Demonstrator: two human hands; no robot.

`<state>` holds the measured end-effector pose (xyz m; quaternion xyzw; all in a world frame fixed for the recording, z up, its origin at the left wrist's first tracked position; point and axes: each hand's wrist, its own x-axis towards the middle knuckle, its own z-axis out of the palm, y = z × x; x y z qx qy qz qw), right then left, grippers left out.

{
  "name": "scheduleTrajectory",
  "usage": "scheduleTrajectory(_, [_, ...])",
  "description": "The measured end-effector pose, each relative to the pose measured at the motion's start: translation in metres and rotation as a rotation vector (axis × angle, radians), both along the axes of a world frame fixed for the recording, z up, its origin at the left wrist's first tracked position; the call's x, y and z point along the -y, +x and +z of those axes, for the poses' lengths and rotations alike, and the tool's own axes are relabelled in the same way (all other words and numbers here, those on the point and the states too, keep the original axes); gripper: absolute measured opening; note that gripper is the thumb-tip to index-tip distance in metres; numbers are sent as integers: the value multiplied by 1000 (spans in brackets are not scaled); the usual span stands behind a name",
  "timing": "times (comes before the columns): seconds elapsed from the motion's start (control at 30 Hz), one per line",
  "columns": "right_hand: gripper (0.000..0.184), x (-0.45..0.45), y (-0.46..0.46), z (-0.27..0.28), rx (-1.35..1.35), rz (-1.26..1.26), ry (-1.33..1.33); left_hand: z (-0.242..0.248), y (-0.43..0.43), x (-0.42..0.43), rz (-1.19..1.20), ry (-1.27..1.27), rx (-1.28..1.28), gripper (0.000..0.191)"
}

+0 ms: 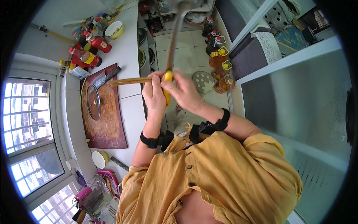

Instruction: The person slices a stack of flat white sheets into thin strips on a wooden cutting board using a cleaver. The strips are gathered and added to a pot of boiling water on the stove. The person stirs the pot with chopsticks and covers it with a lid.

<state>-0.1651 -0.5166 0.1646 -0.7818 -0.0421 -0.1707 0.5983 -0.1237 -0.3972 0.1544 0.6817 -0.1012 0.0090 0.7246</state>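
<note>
My left hand (154, 96) is closed around a pair of wooden chopsticks (130, 81), which point left over the counter edge. Against its palm side lies the yellow handle (167, 95) of a long metal utensil. My right hand (186, 91) grips that handle, thumb across it. The metal shaft (174, 39) runs up and away; its far end is blurred, so I cannot tell its shape. To the left, a worn wooden cutting board (107, 126) bears a cleaver (98, 81) with a dark handle and a glass pot lid (93, 102).
Sauce bottles (89, 57) and a yellow bowl (114, 30) crowd the counter's far end. Nearer are another bowl (100, 159), a dark green cucumber-like item (119, 163) and a utensil rack (89, 198). Oil jugs (221, 70) line the floor beside a sliding glass door (296, 103).
</note>
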Motion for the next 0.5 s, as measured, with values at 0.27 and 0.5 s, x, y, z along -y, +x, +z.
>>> scheduleTrajectory(0.27, [29,89,62,40,-100,-154,431,4,108,-17,-100,-63,-189,38])
scheduleTrajectory(0.5, [34,119,70,47,-123,-251,407,-3,142,-7,-215,-150,-258,39])
